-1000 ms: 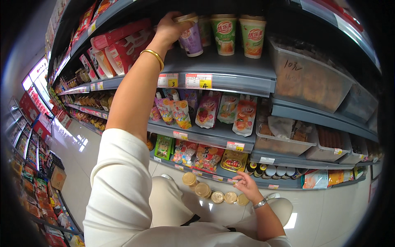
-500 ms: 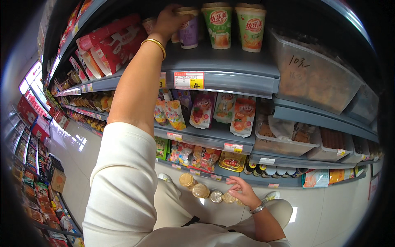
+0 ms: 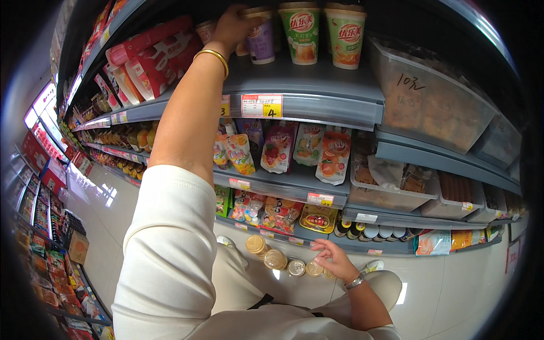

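On the upper shelf, my left hand (image 3: 231, 28) is closed on a purple paper drink cup (image 3: 260, 42), its fingers lying over the cup's upper part. A green paper cup (image 3: 300, 37) and a lighter green cup (image 3: 345, 39) stand upright to its right. Another cup (image 3: 206, 31) shows partly behind my left wrist. Low in front of me, my right hand (image 3: 334, 260) hangs with its fingers loosely bent and apart, holding nothing. Below it and to its left, several lidded cups (image 3: 276, 259) stand on the floor between my feet.
Red gift boxes (image 3: 161, 54) lie left of my left arm. A translucent bin (image 3: 436, 96) fills the shelf's right side. Drink pouches (image 3: 334, 156) stand on the shelf below, with bagged sweets (image 3: 282, 214) lower down. The grey shelf edge (image 3: 328, 110) juts toward me.
The view has shifted slightly, so the shelves sit a little higher in it. My left hand stays on the purple cup; my right hand has hardly moved.
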Demonstrator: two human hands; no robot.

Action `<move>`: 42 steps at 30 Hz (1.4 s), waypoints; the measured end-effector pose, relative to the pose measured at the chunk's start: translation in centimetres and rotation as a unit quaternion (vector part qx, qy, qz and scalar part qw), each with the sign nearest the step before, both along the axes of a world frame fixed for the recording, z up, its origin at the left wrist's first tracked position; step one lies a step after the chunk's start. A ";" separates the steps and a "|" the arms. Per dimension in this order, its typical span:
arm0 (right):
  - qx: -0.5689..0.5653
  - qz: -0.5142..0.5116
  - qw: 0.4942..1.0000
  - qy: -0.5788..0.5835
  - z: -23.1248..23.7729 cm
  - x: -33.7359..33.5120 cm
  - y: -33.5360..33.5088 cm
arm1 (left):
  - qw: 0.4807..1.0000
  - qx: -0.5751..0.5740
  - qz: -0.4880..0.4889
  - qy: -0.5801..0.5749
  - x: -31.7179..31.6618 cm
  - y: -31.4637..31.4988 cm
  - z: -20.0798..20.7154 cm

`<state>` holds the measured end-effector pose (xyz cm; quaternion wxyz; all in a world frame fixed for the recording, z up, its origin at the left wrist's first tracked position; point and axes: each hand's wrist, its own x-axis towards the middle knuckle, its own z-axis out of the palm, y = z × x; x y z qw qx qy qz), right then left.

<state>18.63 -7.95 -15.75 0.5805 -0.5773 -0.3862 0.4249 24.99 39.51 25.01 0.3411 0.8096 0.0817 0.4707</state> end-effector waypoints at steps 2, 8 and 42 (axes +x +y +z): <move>-0.007 -0.009 1.000 0.010 0.0 0.0 0.1 | 1.000 -0.014 -0.018 -0.007 -0.6 -0.6 0.0; -0.028 -0.019 0.999 0.001 -0.3 0.0 -0.3 | 0.970 -0.027 -0.102 -0.218 -4.5 -6.2 0.4; -0.129 -0.089 0.966 -0.207 -2.4 1.2 1.1 | 0.690 -0.536 -0.186 0.450 -18.8 -22.0 -43.6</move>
